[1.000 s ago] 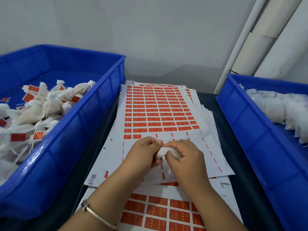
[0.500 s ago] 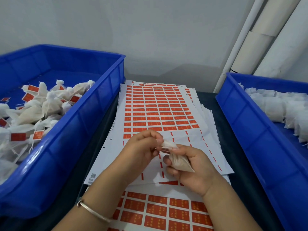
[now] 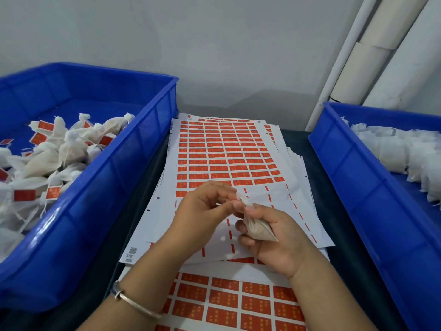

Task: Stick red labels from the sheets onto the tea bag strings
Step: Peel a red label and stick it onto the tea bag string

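Note:
A small beige tea bag (image 3: pixel 259 229) lies in my right hand (image 3: pixel 274 237), gripped by its neck between thumb and fingers. My left hand (image 3: pixel 205 211) pinches the bag's white top and string at about the same spot, fingertips touching the right thumb. Both hands hover over a label sheet (image 3: pixel 224 154) whose far rows hold red labels and whose near rows are mostly peeled bare. Another sheet of red labels (image 3: pixel 226 299) lies closest to me. No red label shows between my fingers.
A blue crate (image 3: pixel 133 163) on the left holds several tea bags with red labels (image 3: pixel 52 151). A blue crate (image 3: pixel 358 177) on the right holds plain white tea bags (image 3: pixel 401 154). White pipes (image 3: pixel 381 56) stand at the back right wall. A metal bangle (image 3: pixel 133 302) circles my left wrist.
A second ago both hands were closed together around the balled-up bag. Since then the right hand has turned palm-up with the bag lying in it, and the left fingers hold its top.

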The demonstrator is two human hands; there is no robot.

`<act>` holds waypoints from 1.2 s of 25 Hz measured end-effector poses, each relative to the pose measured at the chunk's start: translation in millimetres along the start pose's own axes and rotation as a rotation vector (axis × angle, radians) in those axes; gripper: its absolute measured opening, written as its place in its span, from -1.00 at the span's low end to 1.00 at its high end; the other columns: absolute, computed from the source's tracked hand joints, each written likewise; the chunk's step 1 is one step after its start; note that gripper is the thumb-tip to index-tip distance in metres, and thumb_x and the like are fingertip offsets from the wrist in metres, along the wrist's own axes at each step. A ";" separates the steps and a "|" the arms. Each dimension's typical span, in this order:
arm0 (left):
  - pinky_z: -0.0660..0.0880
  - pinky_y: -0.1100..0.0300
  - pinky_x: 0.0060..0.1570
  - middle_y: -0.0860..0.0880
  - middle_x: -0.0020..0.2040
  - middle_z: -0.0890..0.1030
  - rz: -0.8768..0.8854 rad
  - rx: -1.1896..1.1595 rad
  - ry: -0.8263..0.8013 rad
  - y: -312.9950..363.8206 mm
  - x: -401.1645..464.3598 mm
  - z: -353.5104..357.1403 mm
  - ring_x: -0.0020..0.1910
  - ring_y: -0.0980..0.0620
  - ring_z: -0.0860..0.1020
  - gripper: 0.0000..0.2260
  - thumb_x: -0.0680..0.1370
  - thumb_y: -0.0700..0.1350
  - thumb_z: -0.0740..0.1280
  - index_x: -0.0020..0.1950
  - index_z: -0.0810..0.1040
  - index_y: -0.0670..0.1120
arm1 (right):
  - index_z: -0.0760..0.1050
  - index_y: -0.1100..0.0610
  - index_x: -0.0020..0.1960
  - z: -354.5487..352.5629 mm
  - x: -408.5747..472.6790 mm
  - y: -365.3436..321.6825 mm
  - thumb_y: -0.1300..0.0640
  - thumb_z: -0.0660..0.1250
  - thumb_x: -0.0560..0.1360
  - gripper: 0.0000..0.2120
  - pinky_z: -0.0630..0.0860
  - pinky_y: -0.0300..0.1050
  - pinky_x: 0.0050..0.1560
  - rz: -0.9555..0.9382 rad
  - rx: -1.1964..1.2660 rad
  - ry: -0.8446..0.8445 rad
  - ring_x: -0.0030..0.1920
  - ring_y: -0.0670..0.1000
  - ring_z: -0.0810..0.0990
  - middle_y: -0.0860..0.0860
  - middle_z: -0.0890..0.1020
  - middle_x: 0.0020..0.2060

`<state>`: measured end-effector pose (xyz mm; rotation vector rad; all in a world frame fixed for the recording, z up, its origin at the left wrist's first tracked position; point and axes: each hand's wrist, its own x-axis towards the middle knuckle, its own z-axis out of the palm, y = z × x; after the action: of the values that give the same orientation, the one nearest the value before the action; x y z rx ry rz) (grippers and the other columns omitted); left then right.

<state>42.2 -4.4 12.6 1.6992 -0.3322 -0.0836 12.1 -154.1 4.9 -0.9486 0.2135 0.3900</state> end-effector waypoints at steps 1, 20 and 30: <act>0.50 0.32 -0.08 0.20 -0.08 0.60 -0.006 0.031 0.015 -1.4 1.0 0.1 -0.05 0.27 0.54 -0.98 0.41 -0.04 0.39 -0.23 0.61 0.08 | 0.57 0.22 0.04 0.2 -0.5 -0.3 0.22 0.36 0.31 -0.70 0.41 -0.23 -0.48 -0.005 -0.027 0.001 -0.37 -0.03 0.49 0.09 0.56 -0.28; 0.48 0.26 -0.11 0.22 -0.10 0.65 -0.178 -0.025 0.094 21.7 17.7 -29.7 -0.18 0.22 0.60 -0.94 0.46 0.04 0.36 -0.15 0.63 0.12 | 0.69 0.08 -0.11 23.6 2.1 -16.4 0.15 0.22 0.57 -0.74 0.55 -0.15 -0.05 -0.243 -0.442 -0.055 -0.37 -0.05 0.55 0.00 0.53 -0.49; 0.33 0.04 0.29 0.10 0.48 0.25 -0.203 1.038 0.045 -76.1 50.1 -38.2 0.41 0.03 0.30 -0.27 0.40 0.41 0.19 0.47 0.18 0.10 | 0.57 0.23 0.07 61.0 67.5 -21.7 0.13 0.34 0.52 -0.80 0.42 -0.18 -0.21 0.183 -0.646 0.425 -0.43 -0.02 0.39 0.08 0.48 -0.42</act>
<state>112.4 27.9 -49.0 2.7575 -0.1631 -0.0167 82.9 -99.6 32.5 -1.6558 0.5866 0.4303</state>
